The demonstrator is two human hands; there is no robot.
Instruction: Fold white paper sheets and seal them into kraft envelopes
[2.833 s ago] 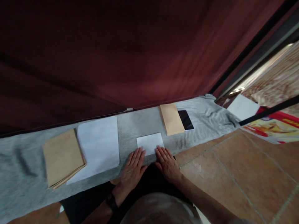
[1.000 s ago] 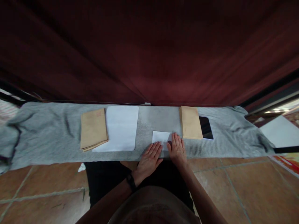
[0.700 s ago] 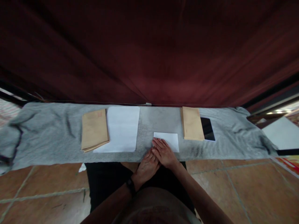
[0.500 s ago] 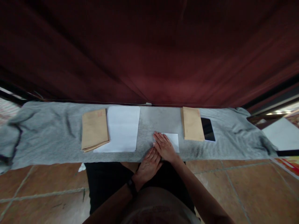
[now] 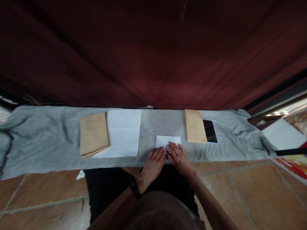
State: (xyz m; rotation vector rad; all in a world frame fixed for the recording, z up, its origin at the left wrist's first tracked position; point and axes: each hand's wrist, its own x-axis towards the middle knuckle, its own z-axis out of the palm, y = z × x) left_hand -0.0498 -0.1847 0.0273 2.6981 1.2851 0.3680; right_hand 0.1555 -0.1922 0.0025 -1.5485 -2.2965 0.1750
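A small folded white paper [image 5: 165, 141] lies on a grey cloth [image 5: 48, 140] spread over the floor. My left hand [image 5: 153, 164] rests flat with fingers stretched at the paper's near left edge. My right hand [image 5: 178, 156] lies flat beside it, fingers on the paper's near right part. Neither hand grips anything. A dark band [image 5: 134, 188] sits on my left wrist.
Left on the cloth lie a stack of brown envelopes [image 5: 93, 134] and a white sheet [image 5: 121, 132]. Right of the folded paper are another brown envelope stack [image 5: 193, 125] and a dark phone [image 5: 209, 131]. A dark red curtain [image 5: 153, 54] hangs behind. Tiled floor [image 5: 240, 191] lies around.
My right hand slid from the paper's left part back to its near right edge, so more of the paper shows. My left hand stayed at the near edge.
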